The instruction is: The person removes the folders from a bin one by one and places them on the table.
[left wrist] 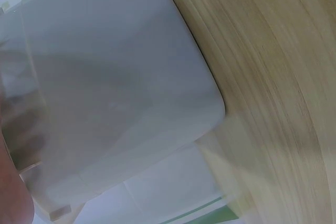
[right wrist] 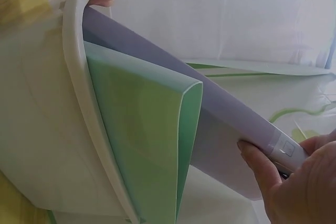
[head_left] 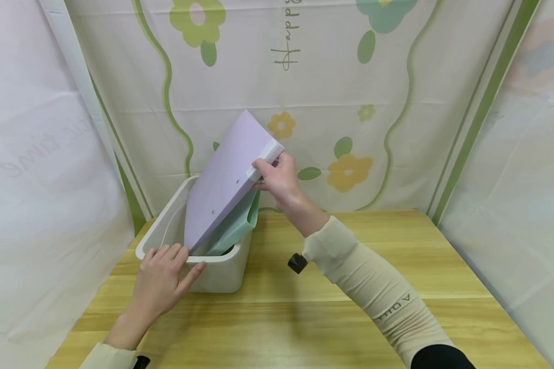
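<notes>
A lilac ring binder stands tilted in a white plastic bin, its lower end inside and its upper end rising out to the right. My right hand grips the binder's spine near the upper end; the right wrist view shows its fingers on the cover beside the spine label. Below the lilac binder a mint green folder leans in the bin, partly hidden. My left hand holds the bin's near rim at its left corner, fingers over the edge and thumb along the outside. The bin's floor is hidden.
The bin stands on the left of a wooden table. A white cloth with printed flowers hangs close behind it, and another white cloth hangs to its left. A third cloth hangs along the right.
</notes>
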A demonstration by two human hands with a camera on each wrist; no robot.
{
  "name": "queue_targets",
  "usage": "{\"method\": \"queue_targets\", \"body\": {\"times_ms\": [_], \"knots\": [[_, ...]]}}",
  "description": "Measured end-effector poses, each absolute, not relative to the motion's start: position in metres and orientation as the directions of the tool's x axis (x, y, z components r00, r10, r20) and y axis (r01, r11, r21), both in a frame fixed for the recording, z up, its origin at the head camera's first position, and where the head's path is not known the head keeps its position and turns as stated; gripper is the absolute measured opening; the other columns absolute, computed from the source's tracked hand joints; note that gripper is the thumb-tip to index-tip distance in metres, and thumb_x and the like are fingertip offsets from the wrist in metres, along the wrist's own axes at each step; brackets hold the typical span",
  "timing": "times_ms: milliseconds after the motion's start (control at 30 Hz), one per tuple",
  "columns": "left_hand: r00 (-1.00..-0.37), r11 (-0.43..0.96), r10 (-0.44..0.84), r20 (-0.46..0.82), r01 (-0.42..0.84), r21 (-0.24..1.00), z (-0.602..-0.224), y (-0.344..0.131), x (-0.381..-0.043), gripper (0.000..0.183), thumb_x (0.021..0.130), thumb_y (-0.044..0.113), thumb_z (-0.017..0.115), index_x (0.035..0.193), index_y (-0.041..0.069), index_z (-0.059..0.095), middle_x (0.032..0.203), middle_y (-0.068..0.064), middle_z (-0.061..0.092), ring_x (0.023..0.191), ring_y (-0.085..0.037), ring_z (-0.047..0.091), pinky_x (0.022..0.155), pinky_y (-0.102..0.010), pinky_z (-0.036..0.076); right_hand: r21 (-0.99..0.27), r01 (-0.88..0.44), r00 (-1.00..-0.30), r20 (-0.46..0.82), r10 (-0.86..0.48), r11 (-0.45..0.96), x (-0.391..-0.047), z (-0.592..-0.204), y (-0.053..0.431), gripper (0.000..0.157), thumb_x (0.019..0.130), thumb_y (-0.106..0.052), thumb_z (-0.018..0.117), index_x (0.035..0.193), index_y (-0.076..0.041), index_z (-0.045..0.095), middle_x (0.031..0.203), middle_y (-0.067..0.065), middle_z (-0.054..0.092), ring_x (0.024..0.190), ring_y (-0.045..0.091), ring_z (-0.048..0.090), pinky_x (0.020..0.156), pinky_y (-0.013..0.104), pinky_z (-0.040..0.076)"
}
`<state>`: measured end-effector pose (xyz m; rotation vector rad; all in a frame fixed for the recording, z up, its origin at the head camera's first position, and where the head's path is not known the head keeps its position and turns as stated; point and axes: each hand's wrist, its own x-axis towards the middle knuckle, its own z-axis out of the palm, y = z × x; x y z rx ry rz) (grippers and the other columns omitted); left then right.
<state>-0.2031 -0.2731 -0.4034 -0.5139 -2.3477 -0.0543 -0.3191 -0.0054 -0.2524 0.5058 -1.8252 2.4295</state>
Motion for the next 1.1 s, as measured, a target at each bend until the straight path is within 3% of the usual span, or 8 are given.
{"method": "queue_targets", "body": {"times_ms": [1100], "knots": [[-0.662,0.920,0.347,0.664,0.377,-0.105,-0.404,-0.272,-0.203,0.044,0.087,0.055,0.052,0.076,0.013,0.044,0.070,0.003,0.038,0.063,-0.021,0.042,0.065,-0.038,0.031,-0.905,-0.226,-0.957,0.275,-0.092,-0.360,-0.329,-0.250,0.028,0.040,0.087,-0.003,0.056,0.126,-0.004,0.047,0.114,0.020,0.056,0.093,0.032,0.066,0.069,0.042,0.054]]}}
